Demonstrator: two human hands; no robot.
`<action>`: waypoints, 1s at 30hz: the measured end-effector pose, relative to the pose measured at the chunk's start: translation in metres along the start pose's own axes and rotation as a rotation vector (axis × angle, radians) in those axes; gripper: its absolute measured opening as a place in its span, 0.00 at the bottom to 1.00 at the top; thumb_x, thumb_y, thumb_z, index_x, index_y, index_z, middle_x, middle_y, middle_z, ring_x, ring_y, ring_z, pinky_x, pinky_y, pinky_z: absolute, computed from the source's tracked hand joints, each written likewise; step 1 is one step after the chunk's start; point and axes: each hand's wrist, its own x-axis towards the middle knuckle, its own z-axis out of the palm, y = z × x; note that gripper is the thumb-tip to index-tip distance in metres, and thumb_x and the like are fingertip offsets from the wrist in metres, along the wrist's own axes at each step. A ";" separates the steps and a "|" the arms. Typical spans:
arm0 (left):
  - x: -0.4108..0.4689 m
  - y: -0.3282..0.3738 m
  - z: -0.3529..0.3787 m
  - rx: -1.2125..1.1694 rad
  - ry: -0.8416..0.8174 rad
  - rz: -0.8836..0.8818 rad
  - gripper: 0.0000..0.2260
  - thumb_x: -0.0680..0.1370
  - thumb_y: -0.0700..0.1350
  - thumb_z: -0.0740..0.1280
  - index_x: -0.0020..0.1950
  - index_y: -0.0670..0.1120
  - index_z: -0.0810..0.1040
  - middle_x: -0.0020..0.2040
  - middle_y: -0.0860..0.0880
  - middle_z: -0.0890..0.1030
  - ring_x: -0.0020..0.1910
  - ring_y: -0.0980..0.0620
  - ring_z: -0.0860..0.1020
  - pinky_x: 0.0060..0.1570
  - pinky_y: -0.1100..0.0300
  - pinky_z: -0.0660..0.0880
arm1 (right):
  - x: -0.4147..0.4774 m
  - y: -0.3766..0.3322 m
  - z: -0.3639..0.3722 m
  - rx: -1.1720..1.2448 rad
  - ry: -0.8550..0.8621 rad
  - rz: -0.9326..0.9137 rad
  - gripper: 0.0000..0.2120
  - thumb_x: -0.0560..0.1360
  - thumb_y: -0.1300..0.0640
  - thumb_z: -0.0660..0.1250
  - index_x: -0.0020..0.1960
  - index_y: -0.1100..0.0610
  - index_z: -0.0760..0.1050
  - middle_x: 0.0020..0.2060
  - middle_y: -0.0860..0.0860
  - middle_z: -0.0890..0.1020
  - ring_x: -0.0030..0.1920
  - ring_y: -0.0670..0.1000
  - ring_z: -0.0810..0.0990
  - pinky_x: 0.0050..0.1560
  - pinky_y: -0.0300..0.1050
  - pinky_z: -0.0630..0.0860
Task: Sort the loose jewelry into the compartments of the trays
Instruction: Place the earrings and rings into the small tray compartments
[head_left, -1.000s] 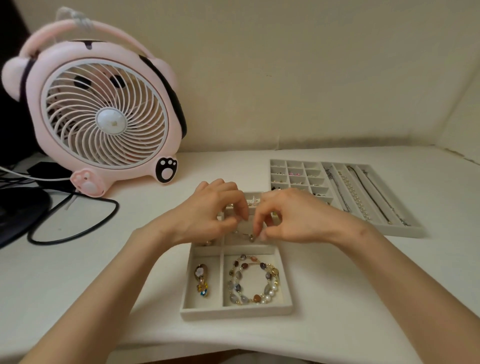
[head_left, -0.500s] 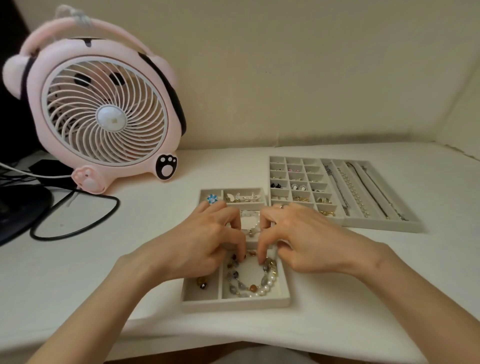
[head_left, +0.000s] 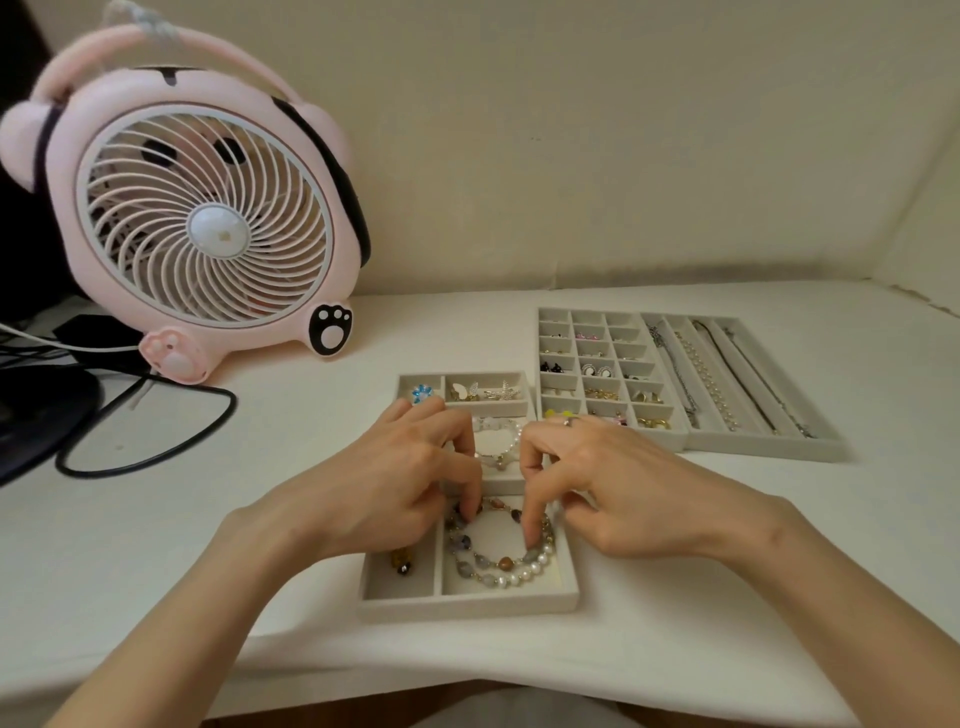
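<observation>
On the white table (head_left: 156, 545), left to right: pink fan (head_left: 208, 234); left hand (head_left: 395, 483), fingers curled, tips on the bracelet (head_left: 498, 566) (pinching or only touching, I cannot tell); that bracelet lying in the near tray's (head_left: 467, 605) front right compartment; right hand (head_left: 613, 483), forefinger pressing its beads; far tray (head_left: 753, 449), earrings and chains.

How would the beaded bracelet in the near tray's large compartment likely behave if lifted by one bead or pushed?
Probably floppy: the beaded bracelet is separate beads linked in a loose loop, so it should sag when lifted. Its pearls look glossy, so perhaps slippery. Pushed, it would likely bunch against the tray wall rather than roll.
</observation>
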 end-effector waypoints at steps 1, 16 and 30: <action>0.000 -0.001 0.000 -0.004 -0.010 -0.004 0.20 0.66 0.48 0.49 0.43 0.56 0.80 0.46 0.59 0.67 0.46 0.61 0.62 0.53 0.69 0.56 | 0.000 0.001 -0.001 0.002 0.002 -0.004 0.22 0.68 0.67 0.60 0.44 0.43 0.83 0.43 0.41 0.70 0.45 0.40 0.68 0.51 0.32 0.62; -0.020 -0.016 -0.001 -0.235 0.300 -0.227 0.10 0.75 0.53 0.57 0.53 0.56 0.74 0.49 0.60 0.73 0.50 0.60 0.73 0.49 0.70 0.66 | 0.000 0.008 0.005 0.095 0.113 0.116 0.11 0.75 0.56 0.64 0.51 0.42 0.79 0.44 0.40 0.73 0.45 0.39 0.73 0.47 0.35 0.70; -0.082 0.031 0.028 -0.606 0.274 -0.489 0.45 0.56 0.68 0.72 0.66 0.72 0.50 0.65 0.70 0.63 0.64 0.75 0.64 0.51 0.78 0.68 | -0.041 0.006 0.012 0.329 0.028 0.255 0.25 0.65 0.44 0.75 0.55 0.39 0.65 0.54 0.33 0.73 0.51 0.37 0.75 0.49 0.33 0.71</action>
